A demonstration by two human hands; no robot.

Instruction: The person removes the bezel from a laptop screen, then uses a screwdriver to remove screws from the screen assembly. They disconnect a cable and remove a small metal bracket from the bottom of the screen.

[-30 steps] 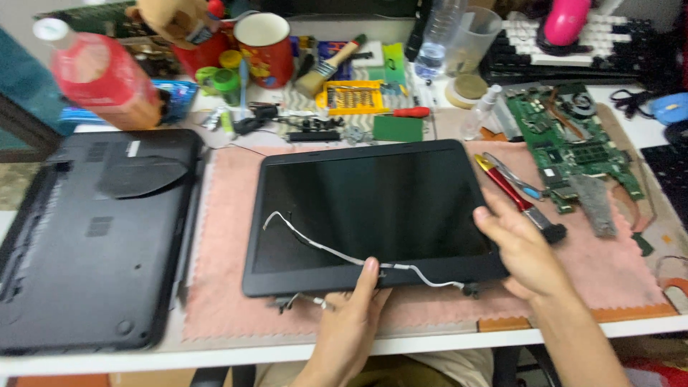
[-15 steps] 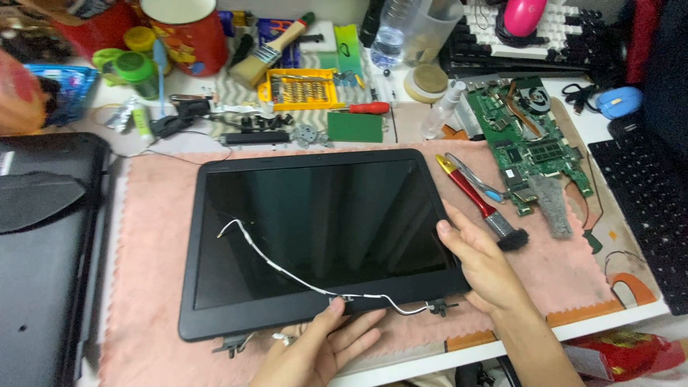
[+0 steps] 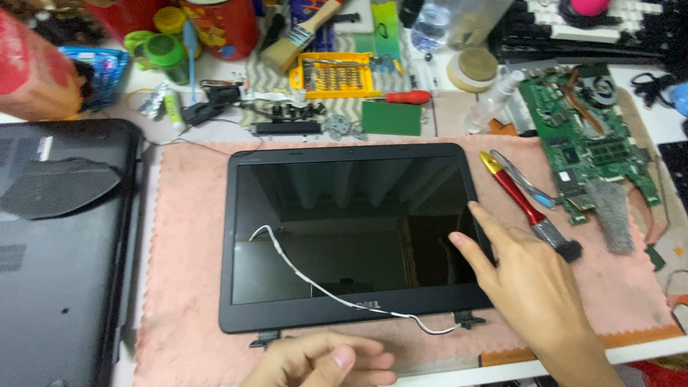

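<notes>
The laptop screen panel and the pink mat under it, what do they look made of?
The laptop screen panel looks like a glossy glass or plastic display, since it mirrors the room, set in a matte black plastic frame. The pink mat looks like soft, fuzzy cloth, probably microfibre, with a zigzag-cut edge. The right hand rests its fingertips on the panel's right edge.

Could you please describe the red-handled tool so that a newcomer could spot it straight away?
Start at the pink mat and the laptop screen panel on it. Just right of the panel lies the red-handled tool, aslant. Its yellow tip and grey end distinguish it from the slim blue-grey tool alongside.
</notes>
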